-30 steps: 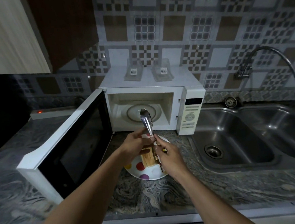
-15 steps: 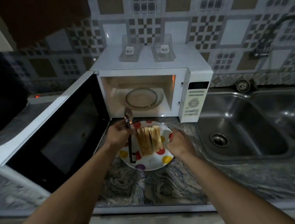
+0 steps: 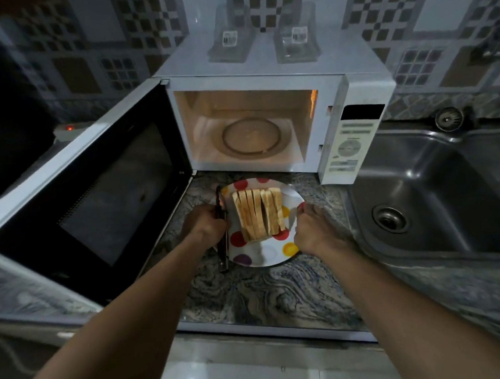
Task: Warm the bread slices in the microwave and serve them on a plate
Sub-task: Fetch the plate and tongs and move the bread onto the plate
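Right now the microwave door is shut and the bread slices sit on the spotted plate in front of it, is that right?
Not quite: the microwave door is swung open, as the head view shows. The bread slices do sit on the spotted plate in front of it.

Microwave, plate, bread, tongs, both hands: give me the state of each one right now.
Microwave: door open, light on, turntable bare.
Plate: on counter, right hand at its rim.
Bread slices: stacked on edge on plate.
Tongs: closed, held by left hand.
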`<state>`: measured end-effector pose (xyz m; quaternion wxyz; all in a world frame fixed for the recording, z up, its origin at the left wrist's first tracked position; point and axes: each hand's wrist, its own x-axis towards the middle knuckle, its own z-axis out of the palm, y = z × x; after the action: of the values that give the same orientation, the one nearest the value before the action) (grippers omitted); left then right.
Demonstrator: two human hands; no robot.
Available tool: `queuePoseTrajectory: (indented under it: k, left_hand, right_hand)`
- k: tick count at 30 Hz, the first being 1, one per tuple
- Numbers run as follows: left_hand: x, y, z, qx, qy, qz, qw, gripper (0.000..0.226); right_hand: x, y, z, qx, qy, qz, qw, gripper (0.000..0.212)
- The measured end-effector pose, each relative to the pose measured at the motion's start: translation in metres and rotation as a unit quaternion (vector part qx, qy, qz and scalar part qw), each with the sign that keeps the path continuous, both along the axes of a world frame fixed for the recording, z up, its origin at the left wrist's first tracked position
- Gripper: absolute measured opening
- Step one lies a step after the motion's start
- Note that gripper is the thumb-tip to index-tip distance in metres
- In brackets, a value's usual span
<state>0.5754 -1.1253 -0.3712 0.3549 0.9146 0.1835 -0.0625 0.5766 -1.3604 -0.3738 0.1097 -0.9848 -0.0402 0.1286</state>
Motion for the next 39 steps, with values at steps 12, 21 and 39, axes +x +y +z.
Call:
queuePoseTrajectory:
  k: [12, 21, 39]
  left_hand:
    - [0.006, 0.001, -0.013, -0.004, -0.018, 0.014, 1.0, 0.047]
    - [0.003, 0.016, -0.014, 0.149, -0.067, 0.033, 0.986, 0.023]
    - [0.009, 0.024, -0.009, -0.001, -0.005, 0.052, 0.999, 0.025]
  right_hand:
    - [0.014, -0.005, -0.018, -0.033, 0.007, 0.057, 0.998, 0.063]
    - [0.016, -0.007, -0.024, -0.057, 0.01, 0.079, 0.995, 0.061]
    - [0.036, -0.01, -0.016, 0.107, -0.02, -0.078, 0.991, 0.028]
